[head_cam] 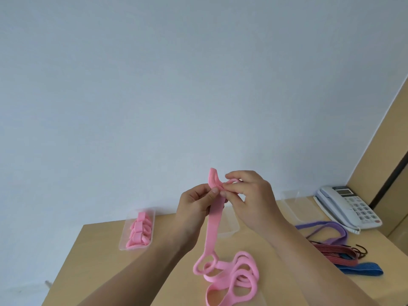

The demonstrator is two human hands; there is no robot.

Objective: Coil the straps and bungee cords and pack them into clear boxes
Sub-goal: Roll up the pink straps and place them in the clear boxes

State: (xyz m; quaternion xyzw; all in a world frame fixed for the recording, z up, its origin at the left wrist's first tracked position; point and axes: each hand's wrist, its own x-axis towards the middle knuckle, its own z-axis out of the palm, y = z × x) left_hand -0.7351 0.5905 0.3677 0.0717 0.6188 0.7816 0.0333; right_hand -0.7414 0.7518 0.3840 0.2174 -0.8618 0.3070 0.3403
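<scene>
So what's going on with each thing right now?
Pink strap: top end pinched by left hand and right hand, tail uncoiled.
Clear box: lidless, holding coiled pink straps.
Purple strap: uncoiled on table.
Red bungee cords: unpacked on table.
Blue strap: unpacked on table.
Phone: handset on cradle.

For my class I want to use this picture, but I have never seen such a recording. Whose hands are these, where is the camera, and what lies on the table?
There is no machine: these are a person's two bare hands, filmed by one wide-angle camera worn on the head, looking forward and down. The left hand and right hand both pinch the top of a pink strap, raised above the wooden table; its lower part lies there in loose loops. At the left a clear box holds coiled pink straps. At the right lie a purple strap, red bungee cords, a blue strap and a telephone.
</scene>
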